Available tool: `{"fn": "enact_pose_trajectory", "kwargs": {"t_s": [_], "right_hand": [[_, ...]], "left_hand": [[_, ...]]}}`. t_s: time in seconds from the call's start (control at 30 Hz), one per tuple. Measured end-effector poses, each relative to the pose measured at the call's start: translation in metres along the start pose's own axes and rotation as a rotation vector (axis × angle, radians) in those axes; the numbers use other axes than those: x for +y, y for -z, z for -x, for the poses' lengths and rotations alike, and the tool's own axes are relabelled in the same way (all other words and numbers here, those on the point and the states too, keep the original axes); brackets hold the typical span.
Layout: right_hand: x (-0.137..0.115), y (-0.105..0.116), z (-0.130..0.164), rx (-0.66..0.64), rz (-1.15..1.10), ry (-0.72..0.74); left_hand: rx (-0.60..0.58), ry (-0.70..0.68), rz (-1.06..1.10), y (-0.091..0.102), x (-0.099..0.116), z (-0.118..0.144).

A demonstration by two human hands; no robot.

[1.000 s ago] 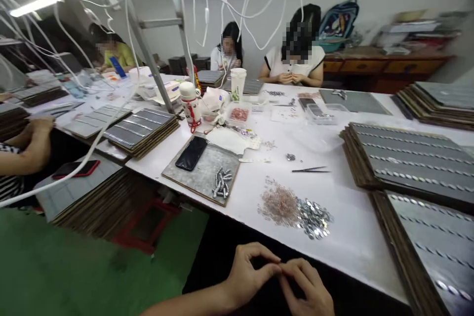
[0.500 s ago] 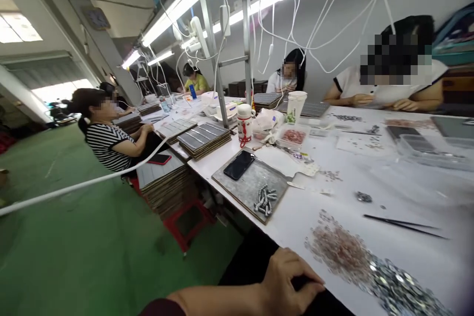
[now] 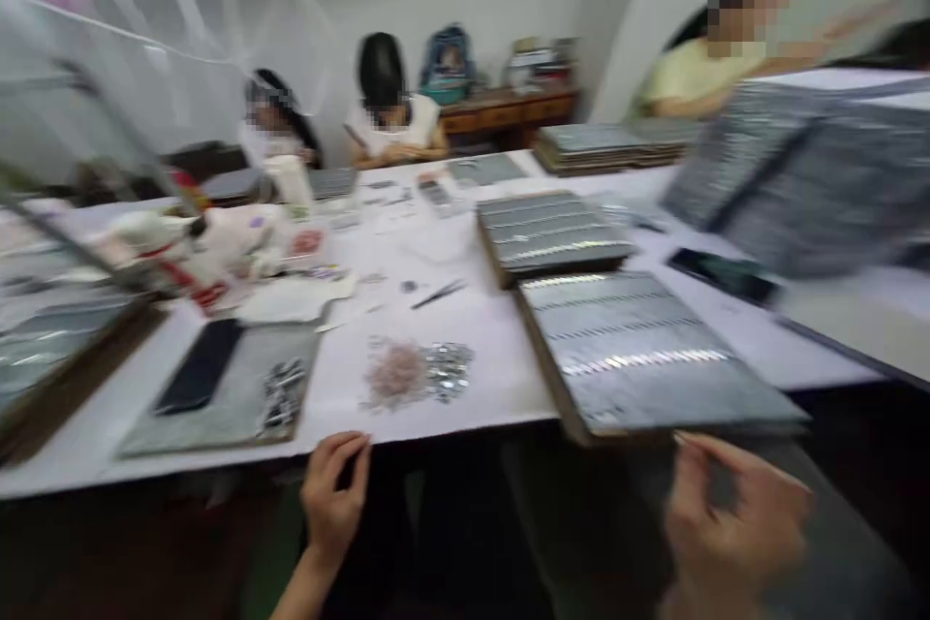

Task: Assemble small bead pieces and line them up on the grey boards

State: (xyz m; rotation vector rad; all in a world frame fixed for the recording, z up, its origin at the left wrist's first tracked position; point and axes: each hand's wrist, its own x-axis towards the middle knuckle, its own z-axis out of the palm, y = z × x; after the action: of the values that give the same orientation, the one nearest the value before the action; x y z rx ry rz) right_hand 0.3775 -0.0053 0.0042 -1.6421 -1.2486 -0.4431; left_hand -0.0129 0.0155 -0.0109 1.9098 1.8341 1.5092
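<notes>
My left hand (image 3: pixel 332 494) is by the table's front edge, thumb and forefinger bent into a pinch. Whether anything sits between those fingertips is too small to tell. Close to it on the table are a heap of small pinkish clear pieces (image 3: pixel 394 372) and a heap of shiny silver pieces (image 3: pixel 449 368). My right hand (image 3: pixel 733 513) is also closed in a pinch, just below the front edge of a grey board (image 3: pixel 632 339) that carries rows of small shiny pieces. A pale speck shows at its fingertips, blurred by motion.
A second grey board stack (image 3: pixel 552 232) stands behind the first. Black tweezers (image 3: pixel 438 294) lie mid-table. To the left, a phone (image 3: pixel 201 366) and silver screw-like parts (image 3: pixel 282 394) rest on a plate. Another phone (image 3: pixel 719 276) lies right. Several people sit around the table.
The view has swung to the right. My right hand and the boards with shiny rows have come into sight, while the green floor at left has gone out of view.
</notes>
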Motion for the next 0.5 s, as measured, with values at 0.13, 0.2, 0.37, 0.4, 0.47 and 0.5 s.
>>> {"fn": "enact_pose_trajectory", "kwargs": {"t_s": [0.13, 0.2, 0.37, 0.4, 0.47, 0.5], "right_hand": [[-0.002, 0.003, -0.039, -0.032, 0.264, -0.014], [-0.010, -0.002, -0.043, -0.118, 0.268, -0.034], [-0.027, -0.017, -0.039, -0.322, 0.153, -0.090], [-0.028, -0.019, -0.040, -0.344, 0.144, -0.113], [-0.027, -0.021, -0.043, -0.375, 0.126, -0.137], [-0.026, -0.021, -0.044, -0.386, 0.115, -0.136]], "left_hand": [[0.053, -0.129, -0.002, -0.005, -0.016, -0.003], [0.084, -0.160, 0.012, -0.006, -0.013, -0.004], [0.117, -0.166, 0.051, -0.006, -0.002, -0.007], [0.106, -0.176, 0.060, -0.005, -0.001, -0.007], [0.062, -0.173, 0.069, -0.004, -0.003, -0.005], [0.034, -0.164, 0.070, -0.003, -0.005, -0.004]]}}
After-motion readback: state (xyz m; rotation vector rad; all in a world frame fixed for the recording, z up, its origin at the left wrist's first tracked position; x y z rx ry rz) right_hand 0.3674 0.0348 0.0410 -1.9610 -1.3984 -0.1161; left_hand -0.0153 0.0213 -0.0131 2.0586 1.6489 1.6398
